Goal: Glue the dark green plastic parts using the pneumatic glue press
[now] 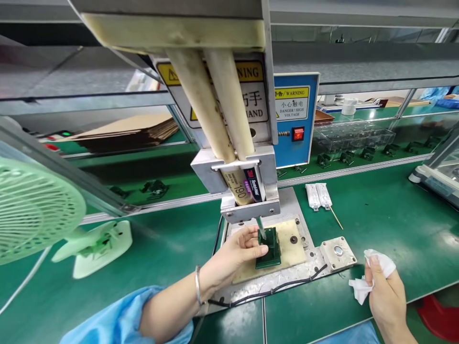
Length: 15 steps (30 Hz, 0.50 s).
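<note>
My left hand [238, 251] grips the left side of a dark green square part [270, 248], thumb in front and fingers behind. This part rests on the pale plate [292, 246] of a glue dispensing machine. A nozzle [261, 228] points down into it from the twin-tube glue cartridge [234, 179]; whether the tip touches it I cannot tell. Over to the right, my right hand [385, 291] pinches a crumpled white tissue [383, 263] above the table. Between the hands sits a metal block with a round button [338, 251].
A green fan [96, 243] stands at left. Behind the machine are a blue control box [296, 119] with a lit red switch, two white packets [318, 196] and a thin stick [336, 217]. Several dark parts [347, 157] line the conveyor. A scale [439, 181] sits at far right.
</note>
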Each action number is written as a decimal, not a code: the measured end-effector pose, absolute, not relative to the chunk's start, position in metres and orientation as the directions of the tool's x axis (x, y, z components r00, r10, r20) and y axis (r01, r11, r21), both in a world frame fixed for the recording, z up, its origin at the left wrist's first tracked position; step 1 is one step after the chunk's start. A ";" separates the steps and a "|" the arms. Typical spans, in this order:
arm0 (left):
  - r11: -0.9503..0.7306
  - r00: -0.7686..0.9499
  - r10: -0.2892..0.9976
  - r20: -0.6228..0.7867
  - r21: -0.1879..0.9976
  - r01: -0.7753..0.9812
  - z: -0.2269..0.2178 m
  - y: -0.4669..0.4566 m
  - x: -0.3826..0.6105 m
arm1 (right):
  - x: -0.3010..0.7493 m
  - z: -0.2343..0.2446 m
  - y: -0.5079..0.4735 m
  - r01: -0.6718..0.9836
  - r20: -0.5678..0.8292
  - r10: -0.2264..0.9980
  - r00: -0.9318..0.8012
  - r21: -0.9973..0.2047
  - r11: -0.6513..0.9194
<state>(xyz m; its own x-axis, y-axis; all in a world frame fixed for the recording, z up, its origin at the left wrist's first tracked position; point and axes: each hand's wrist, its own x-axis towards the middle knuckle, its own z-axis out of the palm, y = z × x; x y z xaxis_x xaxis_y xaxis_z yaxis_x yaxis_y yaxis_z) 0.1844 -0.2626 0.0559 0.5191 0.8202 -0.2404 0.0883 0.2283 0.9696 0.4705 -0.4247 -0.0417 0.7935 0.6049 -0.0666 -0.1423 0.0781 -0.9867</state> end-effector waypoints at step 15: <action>-0.329 0.276 0.943 0.186 0.648 0.687 0.059 -0.270 0.123 | 0.479 -0.028 -0.414 0.004 -0.081 0.627 0.775 -0.991 -0.133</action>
